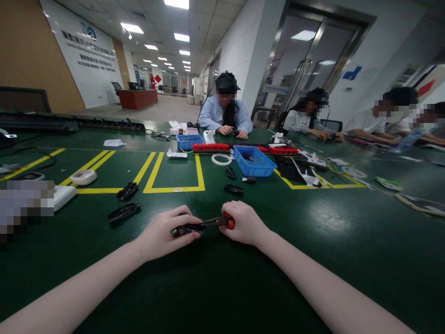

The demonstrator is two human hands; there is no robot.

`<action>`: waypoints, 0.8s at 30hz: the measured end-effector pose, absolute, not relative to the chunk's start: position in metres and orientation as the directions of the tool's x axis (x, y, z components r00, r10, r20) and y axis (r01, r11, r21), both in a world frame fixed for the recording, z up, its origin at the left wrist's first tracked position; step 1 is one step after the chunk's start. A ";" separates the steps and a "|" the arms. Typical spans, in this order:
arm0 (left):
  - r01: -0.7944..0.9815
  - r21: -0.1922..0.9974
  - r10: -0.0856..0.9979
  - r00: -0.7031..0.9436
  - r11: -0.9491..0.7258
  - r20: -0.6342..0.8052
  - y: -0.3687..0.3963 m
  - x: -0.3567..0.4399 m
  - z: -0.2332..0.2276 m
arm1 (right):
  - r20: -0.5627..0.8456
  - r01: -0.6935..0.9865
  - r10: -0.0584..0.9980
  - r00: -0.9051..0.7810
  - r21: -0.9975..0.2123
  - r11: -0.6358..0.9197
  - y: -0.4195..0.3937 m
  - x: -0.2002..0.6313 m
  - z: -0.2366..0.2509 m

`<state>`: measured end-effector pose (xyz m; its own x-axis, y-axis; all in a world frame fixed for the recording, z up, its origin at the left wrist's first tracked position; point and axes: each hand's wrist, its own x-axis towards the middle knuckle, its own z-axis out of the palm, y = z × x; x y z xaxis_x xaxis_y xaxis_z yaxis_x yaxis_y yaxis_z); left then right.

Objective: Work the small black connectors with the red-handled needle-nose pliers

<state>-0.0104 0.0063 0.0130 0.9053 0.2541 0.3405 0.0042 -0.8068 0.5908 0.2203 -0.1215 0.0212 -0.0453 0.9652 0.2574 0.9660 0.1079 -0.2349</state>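
My left hand point(170, 232) is closed around a black plastic part point(189, 229), its thumb and fingers gripping it from both sides. My right hand point(243, 223) is wrapped round the red handles of a pair of long-nose pliers point(216, 221). The jaws of the pliers point left and reach the end of the black part; whether they pinch anything there is too small to tell. Left of my left hand lie two similar black pieces, one nearer point(124, 212) and one farther point(127, 190). Beyond my hands rests another black piece point(234, 189).
A blue bin point(255, 169) with dark contents stands beyond my right hand, near a white ring point(221, 159). A roll of tape point(83, 177) sits at the left. Yellow tape lines point(174, 189) mark the green table point(222, 297). Other people work across the table.
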 end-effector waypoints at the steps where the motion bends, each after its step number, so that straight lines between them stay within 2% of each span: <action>1: 0.004 0.591 0.254 0.905 -0.806 0.342 0.007 -0.010 0.013 | 0.254 0.966 0.966 -0.045 -0.236 0.107 -0.122 0.220 0.021; 24: 0.023 0.606 0.264 0.913 -0.795 0.312 0.007 -0.010 0.014 | 0.233 0.969 0.971 -0.050 -0.222 0.103 -0.121 0.222 0.023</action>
